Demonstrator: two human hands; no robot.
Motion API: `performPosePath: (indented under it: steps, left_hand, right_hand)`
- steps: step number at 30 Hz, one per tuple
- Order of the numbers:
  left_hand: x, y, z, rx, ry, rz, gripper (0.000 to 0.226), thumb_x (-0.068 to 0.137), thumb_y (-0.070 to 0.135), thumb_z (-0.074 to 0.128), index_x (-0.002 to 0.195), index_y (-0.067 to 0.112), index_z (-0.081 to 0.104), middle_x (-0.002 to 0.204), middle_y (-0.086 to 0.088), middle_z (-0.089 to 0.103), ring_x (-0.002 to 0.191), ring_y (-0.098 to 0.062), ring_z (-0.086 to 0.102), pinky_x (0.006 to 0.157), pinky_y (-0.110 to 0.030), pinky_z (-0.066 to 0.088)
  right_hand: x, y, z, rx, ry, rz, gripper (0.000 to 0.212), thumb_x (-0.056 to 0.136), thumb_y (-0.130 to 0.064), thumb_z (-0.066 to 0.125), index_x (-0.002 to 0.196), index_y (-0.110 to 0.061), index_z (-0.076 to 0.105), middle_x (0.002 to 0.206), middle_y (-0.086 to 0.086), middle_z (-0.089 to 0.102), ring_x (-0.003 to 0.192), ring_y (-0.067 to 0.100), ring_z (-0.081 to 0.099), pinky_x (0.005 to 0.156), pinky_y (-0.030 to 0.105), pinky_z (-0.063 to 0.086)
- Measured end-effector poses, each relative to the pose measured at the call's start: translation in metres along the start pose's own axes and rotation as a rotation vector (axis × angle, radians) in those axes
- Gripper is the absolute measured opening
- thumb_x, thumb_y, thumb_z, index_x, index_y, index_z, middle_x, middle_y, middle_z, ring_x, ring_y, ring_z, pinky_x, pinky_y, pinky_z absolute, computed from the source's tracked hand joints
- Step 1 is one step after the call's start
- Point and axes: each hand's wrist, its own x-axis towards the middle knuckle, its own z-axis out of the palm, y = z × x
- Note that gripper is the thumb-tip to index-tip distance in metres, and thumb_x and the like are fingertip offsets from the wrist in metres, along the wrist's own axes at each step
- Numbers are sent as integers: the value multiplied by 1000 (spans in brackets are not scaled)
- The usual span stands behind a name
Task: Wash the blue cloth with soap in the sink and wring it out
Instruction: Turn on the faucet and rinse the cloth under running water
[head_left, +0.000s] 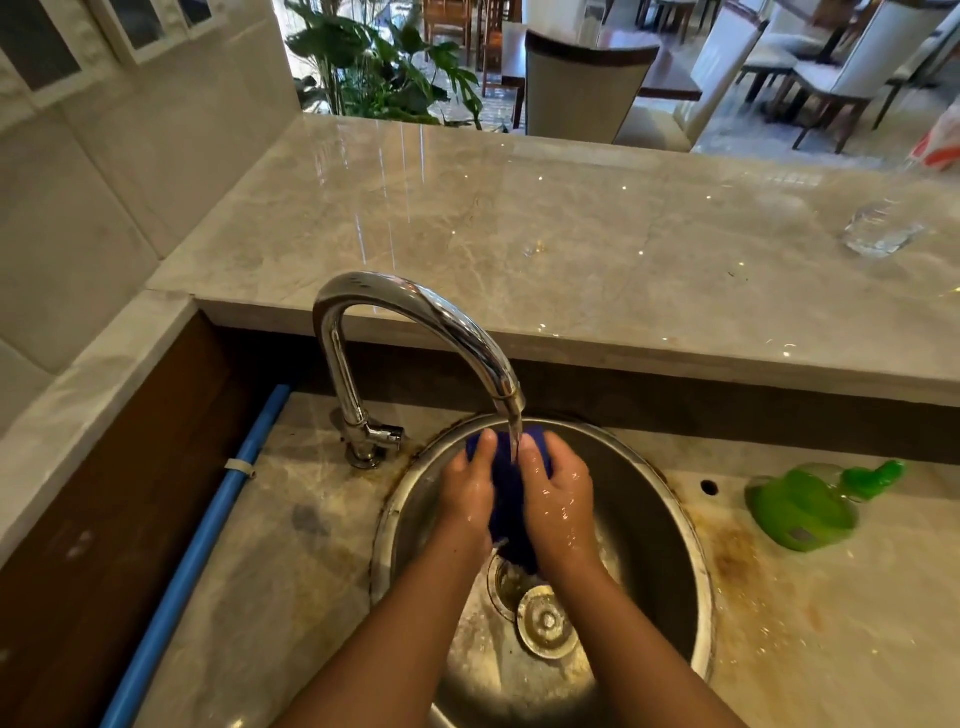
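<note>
The dark blue cloth (506, 506) is bunched between both hands over the round steel sink (660, 525). My left hand (466, 491) grips its left side and my right hand (558, 499) grips its right side, thumbs on top. Water runs from the chrome tap (415, 312) onto the cloth between my thumbs. Both hands are wet. A green soap bottle (810, 501) lies on its side on the counter to the right of the sink.
The sink's drain strainer (545, 621) sits loose beside the open drain. A blue pipe (208, 540) runs along the left. On the raised marble ledge (519, 234) behind the tap a clear glass (880, 231) stands at the far right.
</note>
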Motion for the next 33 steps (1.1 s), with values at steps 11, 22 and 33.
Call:
performPosePath:
  steps: [11, 22, 33]
  left_hand:
    - [-17, -7, -7, -126, -160, -65, 24, 96, 26, 61, 118, 19, 64, 110, -12, 73, 98, -30, 71, 75, -44, 58]
    - [-3, -8, 1, -83, -114, -128, 34, 97, 41, 53, 91, 13, 71, 85, -9, 74, 80, -22, 71, 72, -36, 56]
    - [0, 7, -8, -105, -116, -59, 34, 92, 40, 66, 115, 14, 66, 107, -12, 75, 98, -30, 72, 80, -47, 60]
  right_hand:
    - [37, 20, 0, -189, -16, 198, 28, 102, -31, 51, 83, -15, 63, 78, 6, 66, 73, 21, 63, 66, 36, 51]
    - [-8, -7, 9, -174, -23, -11, 26, 100, -34, 52, 84, -16, 62, 74, -3, 64, 70, 13, 60, 63, 28, 47]
    - [13, 1, -9, 26, 110, 178, 28, 103, -31, 49, 90, -11, 64, 77, 5, 65, 65, 12, 59, 64, 29, 52]
